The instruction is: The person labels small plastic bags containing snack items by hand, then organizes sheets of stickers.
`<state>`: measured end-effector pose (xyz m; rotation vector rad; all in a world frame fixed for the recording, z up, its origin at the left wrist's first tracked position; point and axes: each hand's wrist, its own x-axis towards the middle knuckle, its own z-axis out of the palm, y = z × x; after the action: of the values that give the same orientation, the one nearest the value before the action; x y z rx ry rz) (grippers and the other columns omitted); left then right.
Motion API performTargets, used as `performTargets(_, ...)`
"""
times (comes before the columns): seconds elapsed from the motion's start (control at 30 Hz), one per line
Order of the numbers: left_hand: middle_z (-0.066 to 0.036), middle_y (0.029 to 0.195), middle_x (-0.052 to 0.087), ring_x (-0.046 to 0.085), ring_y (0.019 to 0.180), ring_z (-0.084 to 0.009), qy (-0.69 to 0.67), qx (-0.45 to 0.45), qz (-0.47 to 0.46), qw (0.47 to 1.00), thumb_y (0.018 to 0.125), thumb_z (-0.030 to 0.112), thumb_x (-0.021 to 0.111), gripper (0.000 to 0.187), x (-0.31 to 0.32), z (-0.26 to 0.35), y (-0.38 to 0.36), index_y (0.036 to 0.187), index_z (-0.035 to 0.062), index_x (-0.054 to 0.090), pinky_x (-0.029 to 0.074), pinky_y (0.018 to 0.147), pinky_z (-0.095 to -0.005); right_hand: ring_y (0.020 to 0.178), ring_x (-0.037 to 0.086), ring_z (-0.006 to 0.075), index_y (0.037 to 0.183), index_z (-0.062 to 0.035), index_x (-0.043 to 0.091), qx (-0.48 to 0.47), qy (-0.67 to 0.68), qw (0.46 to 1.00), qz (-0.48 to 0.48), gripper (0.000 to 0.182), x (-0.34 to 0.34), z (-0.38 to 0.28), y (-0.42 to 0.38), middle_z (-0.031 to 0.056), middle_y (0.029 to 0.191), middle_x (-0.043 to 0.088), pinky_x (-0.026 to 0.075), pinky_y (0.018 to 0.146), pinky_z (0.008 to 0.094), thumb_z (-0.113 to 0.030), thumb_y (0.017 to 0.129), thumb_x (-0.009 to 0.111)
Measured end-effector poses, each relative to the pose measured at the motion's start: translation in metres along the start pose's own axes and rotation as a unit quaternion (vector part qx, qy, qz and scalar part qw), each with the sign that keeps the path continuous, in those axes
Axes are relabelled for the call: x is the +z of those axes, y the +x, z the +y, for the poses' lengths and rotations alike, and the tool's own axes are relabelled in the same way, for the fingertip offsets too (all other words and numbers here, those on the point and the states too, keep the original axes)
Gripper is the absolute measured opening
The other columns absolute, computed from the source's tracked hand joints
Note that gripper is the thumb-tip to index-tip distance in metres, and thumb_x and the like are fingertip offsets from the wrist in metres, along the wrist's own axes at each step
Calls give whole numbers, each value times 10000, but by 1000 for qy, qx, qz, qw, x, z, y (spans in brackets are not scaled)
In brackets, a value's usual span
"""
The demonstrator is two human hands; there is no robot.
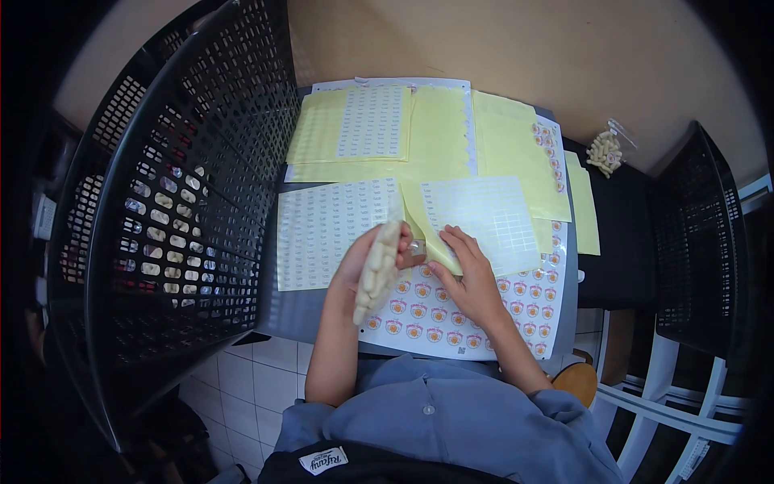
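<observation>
My left hand (355, 262) is closed around a clear bag of cream-coloured, finger-shaped pieces (376, 274), held tilted above the sheets. Close to its fingertips is a small, shiny brownish patch (414, 253) that I cannot make out. My right hand (472, 278) grips the curled yellow edge of a sticker sheet (484, 214) between thumb and fingers. This sheet carries rows of small white labels, some of them peeled off. Left of it lies another sheet of printed labels (322, 234). Under both hands spreads a larger sheet with round orange-and-pink stickers (439, 315).
Yellow backing sheets (439, 129) and a label sheet (372, 121) lie at the back of the grey table. A black perforated crate (201, 105) with filled bags stands left. To the right are a black basket (697, 242) and another bag of cream pieces (605, 152).
</observation>
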<state>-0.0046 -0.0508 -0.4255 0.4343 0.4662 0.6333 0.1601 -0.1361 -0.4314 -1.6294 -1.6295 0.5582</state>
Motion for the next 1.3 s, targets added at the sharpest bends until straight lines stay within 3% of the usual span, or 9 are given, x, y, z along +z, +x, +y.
performTargets(0.1,-10,673,512,505,578,-86,-26,-49,-67,996,854,223,433,205,4,-12,5,854,41,527,434,512,-163,1057,456,327,1042,-4,484,12,22,1000,5,443,-5,-7,1,181,1099,467,383,881,393,-184,681,669)
performTargets(0.23,-11,637,517,493,589,-75,-7,-72,9,997,846,227,456,201,10,-21,9,823,44,535,428,507,-170,1033,476,310,953,-6,510,2,52,999,13,404,-9,-8,0,170,1014,492,418,824,361,-130,617,696)
performTargets(0.4,-8,641,516,496,596,-68,-4,-71,4,997,846,226,454,199,11,-20,6,822,45,531,431,512,-169,960,529,296,781,11,561,4,88,996,33,260,-9,3,-2,158,914,533,440,785,338,-101,591,698)
performTargets(0.67,-9,648,514,489,559,-68,12,-68,-6,998,842,227,456,195,13,-14,1,818,46,525,432,505,-170,852,577,258,743,9,627,2,106,992,63,193,-9,4,-2,158,888,568,462,732,309,-82,586,694)
performTargets(0.77,-20,679,406,431,543,-90,8,-77,15,997,841,208,442,175,17,-13,-1,852,33,433,382,429,-159,845,581,252,726,1,638,-5,91,994,65,163,-9,6,0,153,868,576,467,717,307,-74,591,689)
performTargets(1.07,-9,664,521,494,572,-71,8,-75,-17,997,848,235,455,202,12,-11,-2,814,47,519,430,498,-183,828,596,253,700,5,629,18,99,991,85,92,-9,3,3,132,754,588,468,695,304,-51,630,648)
performTargets(1.13,9,689,518,480,582,-52,164,-71,86,980,855,236,458,196,20,-6,-7,799,55,510,414,514,-183,825,598,251,690,9,623,34,108,989,95,77,-12,2,4,128,737,587,468,694,304,-47,639,639)
performTargets(1.27,21,717,512,476,639,-31,291,-13,45,956,862,223,462,169,15,9,-21,791,74,500,402,534,-173,879,583,221,727,15,614,83,156,982,70,52,-14,7,2,117,796,583,450,754,299,-6,691,584)
performTargets(1.3,20,729,512,475,667,-29,306,53,69,948,866,217,457,159,17,10,-23,785,85,495,400,542,-177,898,575,219,744,15,605,90,179,977,67,50,-12,9,2,110,828,576,443,773,298,0,708,574)
